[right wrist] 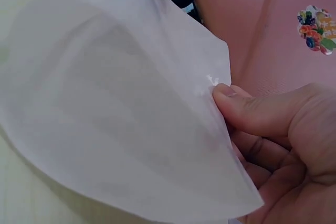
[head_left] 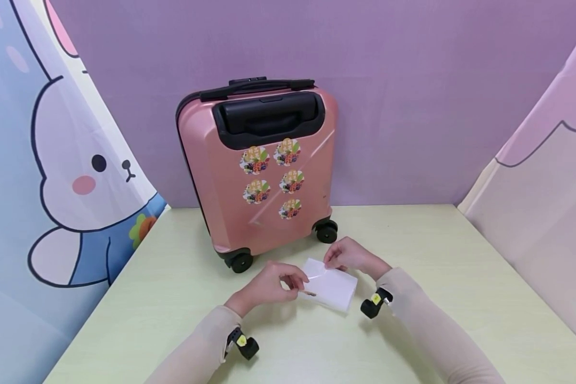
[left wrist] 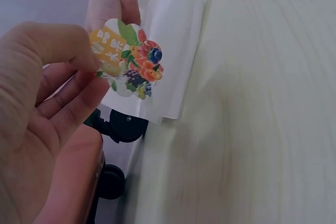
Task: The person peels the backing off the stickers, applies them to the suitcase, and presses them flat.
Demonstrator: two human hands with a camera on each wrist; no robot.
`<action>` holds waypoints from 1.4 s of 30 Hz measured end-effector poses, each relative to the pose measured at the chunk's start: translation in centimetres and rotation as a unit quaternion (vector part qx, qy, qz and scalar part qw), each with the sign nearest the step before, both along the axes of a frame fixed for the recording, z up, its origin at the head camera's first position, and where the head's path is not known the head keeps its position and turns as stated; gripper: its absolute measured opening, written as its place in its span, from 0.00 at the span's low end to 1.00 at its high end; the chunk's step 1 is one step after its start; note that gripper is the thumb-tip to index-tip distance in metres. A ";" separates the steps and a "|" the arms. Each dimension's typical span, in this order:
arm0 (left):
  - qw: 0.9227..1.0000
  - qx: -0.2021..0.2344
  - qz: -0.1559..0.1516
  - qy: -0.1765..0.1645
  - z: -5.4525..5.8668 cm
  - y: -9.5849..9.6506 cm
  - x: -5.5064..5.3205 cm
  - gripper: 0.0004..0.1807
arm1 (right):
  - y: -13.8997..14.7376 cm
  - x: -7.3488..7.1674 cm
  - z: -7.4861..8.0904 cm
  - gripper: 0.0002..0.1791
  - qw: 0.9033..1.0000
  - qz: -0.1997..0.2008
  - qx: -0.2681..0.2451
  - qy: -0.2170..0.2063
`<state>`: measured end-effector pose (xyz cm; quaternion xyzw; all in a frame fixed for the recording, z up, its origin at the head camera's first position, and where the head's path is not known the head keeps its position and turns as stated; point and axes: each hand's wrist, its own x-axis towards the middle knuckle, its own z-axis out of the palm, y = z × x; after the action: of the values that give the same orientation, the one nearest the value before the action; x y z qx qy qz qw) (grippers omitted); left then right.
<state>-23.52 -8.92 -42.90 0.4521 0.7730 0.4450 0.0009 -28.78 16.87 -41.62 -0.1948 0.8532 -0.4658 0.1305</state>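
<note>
My left hand (head_left: 273, 282) pinches a fruit-patterned sticker (left wrist: 131, 59) by its edge, between thumb and forefinger. The sticker has a scalloped outline and an orange label; in the head view it appears nearly edge-on. My right hand (head_left: 349, 255) grips the edge of a white sheet (head_left: 333, 290), thumb on top, and the sheet bows in the right wrist view. Just behind both hands stands a pink suitcase (head_left: 273, 229), upright on its wheels. Several round fruit stickers (head_left: 288, 152) are on its face, below the black handle recess. What lies under the sheet is hidden.
The pale wood-grain table (head_left: 139, 320) extends to both sides of the hands. A purple backdrop (head_left: 413, 106) hangs behind the suitcase. Printed cloth with a cartoon rabbit (head_left: 101, 186) borders the left side, and another printed cloth (head_left: 547, 213) borders the right.
</note>
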 end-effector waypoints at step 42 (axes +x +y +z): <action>0.934 0.118 0.034 -0.337 -0.3 -1.0 -0.7 0.21 | 1.0 -0.8 -2.6 0.10 0.975 -0.042 0.093 0.195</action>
<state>-24.26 -9.89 -43.15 0.2463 0.6843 0.6587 0.1929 -29.61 17.84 -44.24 -0.2329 0.9092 -0.3427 -0.0406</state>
